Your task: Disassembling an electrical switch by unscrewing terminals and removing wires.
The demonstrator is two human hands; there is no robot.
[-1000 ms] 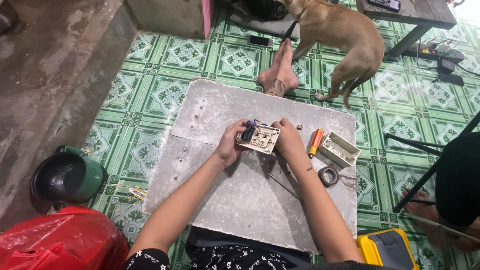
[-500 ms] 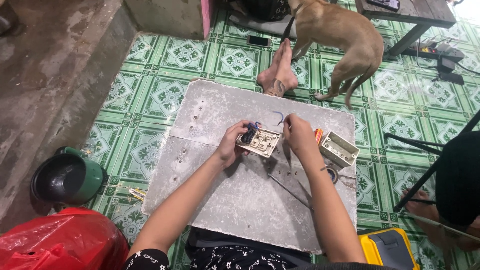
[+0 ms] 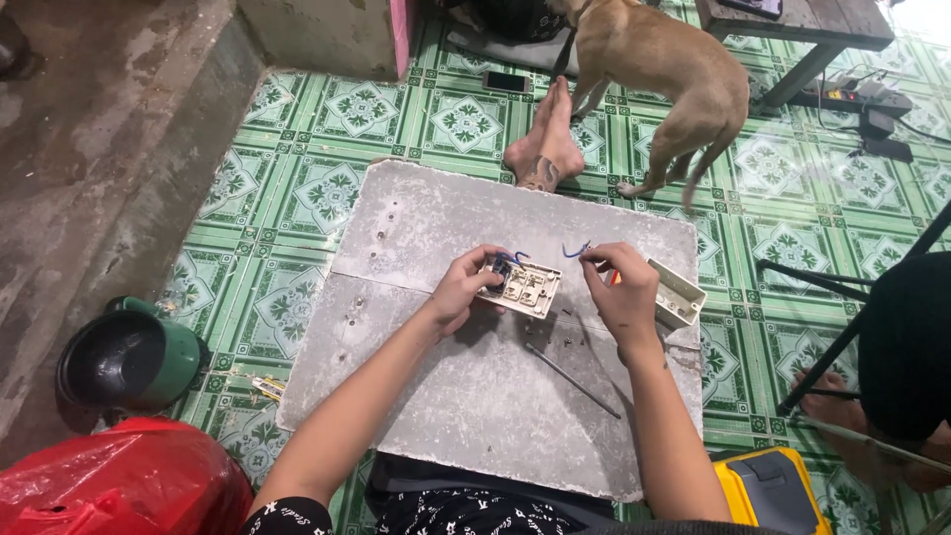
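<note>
left hand (image 3: 464, 290) – fingers gripping switch plate (image 3: 523, 287) | right hand (image 3: 622, 287) – fingers pinching blue wire (image 3: 575, 250)

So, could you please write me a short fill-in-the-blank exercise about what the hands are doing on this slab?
1. The left hand steadies the cream switch plate on the grey ____.
2. The right hand pinches a short ____ wire.
3. A thin metal rod lies on the slab nearer the ____ forearm.
4. Beyond the slab stands a tan ____.

Missing words: slab; blue; right; dog
</note>
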